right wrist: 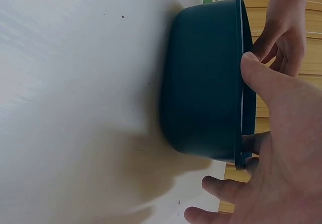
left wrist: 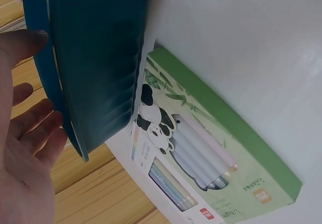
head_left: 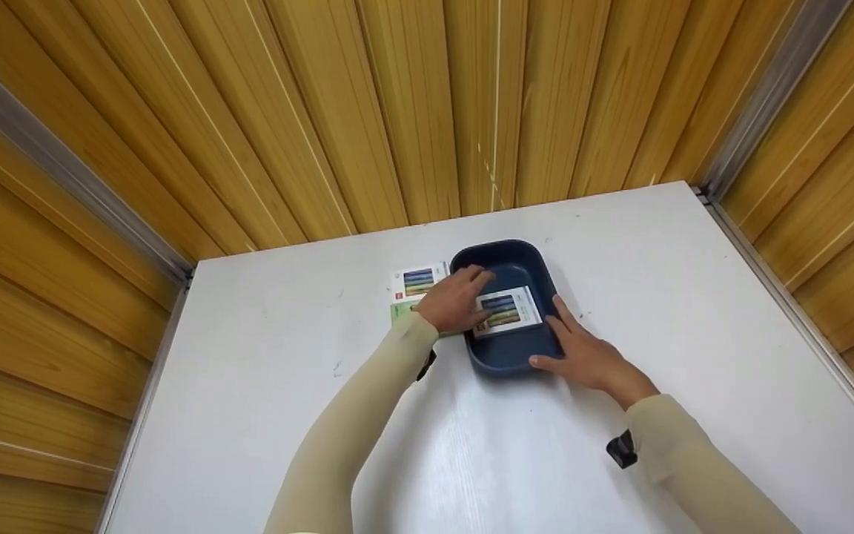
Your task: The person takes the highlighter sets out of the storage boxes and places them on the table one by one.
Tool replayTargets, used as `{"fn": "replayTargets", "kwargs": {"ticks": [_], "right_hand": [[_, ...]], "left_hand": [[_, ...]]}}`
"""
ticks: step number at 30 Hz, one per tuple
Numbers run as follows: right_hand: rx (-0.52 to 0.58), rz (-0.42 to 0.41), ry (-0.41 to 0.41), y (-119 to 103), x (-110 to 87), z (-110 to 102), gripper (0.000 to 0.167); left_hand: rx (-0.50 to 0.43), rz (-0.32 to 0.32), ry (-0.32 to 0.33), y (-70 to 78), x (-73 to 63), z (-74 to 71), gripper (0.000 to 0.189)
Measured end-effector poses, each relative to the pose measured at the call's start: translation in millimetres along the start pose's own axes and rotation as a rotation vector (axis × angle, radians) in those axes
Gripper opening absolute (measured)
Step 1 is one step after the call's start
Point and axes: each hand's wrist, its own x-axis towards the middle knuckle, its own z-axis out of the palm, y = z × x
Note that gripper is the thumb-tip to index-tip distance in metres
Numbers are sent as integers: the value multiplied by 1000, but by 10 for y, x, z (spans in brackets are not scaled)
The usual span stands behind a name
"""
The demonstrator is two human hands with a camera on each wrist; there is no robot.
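Observation:
A dark blue rectangular bin (head_left: 512, 360) with rounded corners sits on the white table. Inside it lies a white box of colored pens (head_left: 523, 305), its window facing up. My left hand (head_left: 453, 300) hovers over the bin's left rim, with fingers apart and loosely bent near that box's left end; the left wrist view shows nothing in its grasp. At the right rim, my right hand (head_left: 586, 356) touches the bin with spread fingers, some inside the rim and some outside. The thumb rests on the rim in the right wrist view.
Left of the bin, another white pen box (head_left: 401, 284) lies beside a green panda-print pen box (left wrist: 241, 171), partly hidden by my left arm in the head view. Wood-look panel walls (head_left: 412, 111) stand behind the white table (head_left: 249, 386) and on both sides.

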Motion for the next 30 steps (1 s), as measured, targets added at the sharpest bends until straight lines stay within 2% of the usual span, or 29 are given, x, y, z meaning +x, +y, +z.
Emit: {"fn": "replayTargets", "kwargs": {"ticks": [6, 16, 30], "right_hand": [[-2, 3, -1, 1, 13, -6, 104], [-9, -12, 2, -12, -7, -15, 105], [-1, -6, 2, -27, -14, -19, 105]], "left_hand": [[-7, 3, -26, 33, 18, 14, 63], [15, 19, -25, 44, 28, 38, 69], [18, -8, -86, 82, 91, 115, 72]]}}
